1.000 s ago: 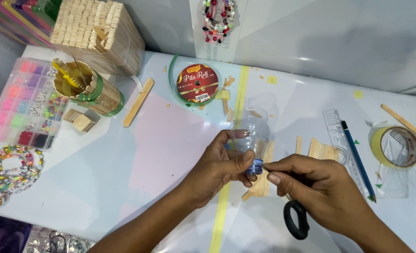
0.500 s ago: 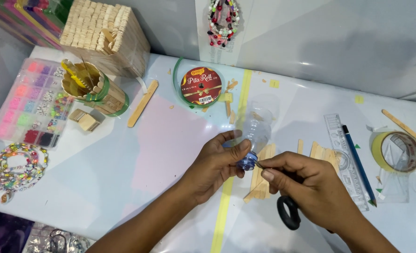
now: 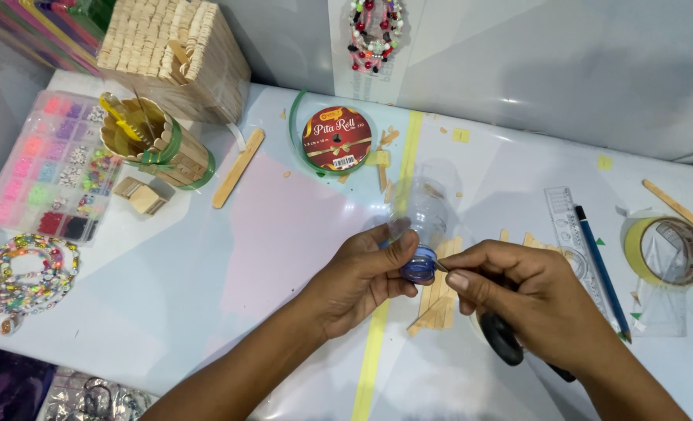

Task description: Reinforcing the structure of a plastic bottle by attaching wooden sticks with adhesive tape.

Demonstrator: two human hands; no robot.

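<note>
Bottle: a small clear plastic bottle (image 3: 423, 222) with a blue cap (image 3: 418, 268), held just above the middle of the surface (image 3: 206, 281), cap end toward the person, likely so the cap faces the working hand.
Left hand: the left hand (image 3: 362, 277) wraps the bottle's neck, thumb and fingers closed on it to steady it.
Right hand: the right hand (image 3: 522, 288) pinches narrowly at the cap's side; a thin point seems to sit between thumb and forefinger, too small to tell. Black scissors (image 3: 502, 339) lie under this hand; whether it grips them I cannot tell.
Beneath: loose sticks (image 3: 437, 300) and a yellow tape line (image 3: 373, 351) lie right under the hands.
Right side: ruler (image 3: 568, 226), blue pencil (image 3: 600, 265) and tape roll (image 3: 668, 249) crowd near the right hand.
Left side: open room on the pale surface; bead box (image 3: 50, 168), stick cup (image 3: 155, 148) and bead strings (image 3: 23, 273) stand well apart.
Far edge: ribbon spool (image 3: 335, 139) and stick house (image 3: 176, 54) near the wall.
</note>
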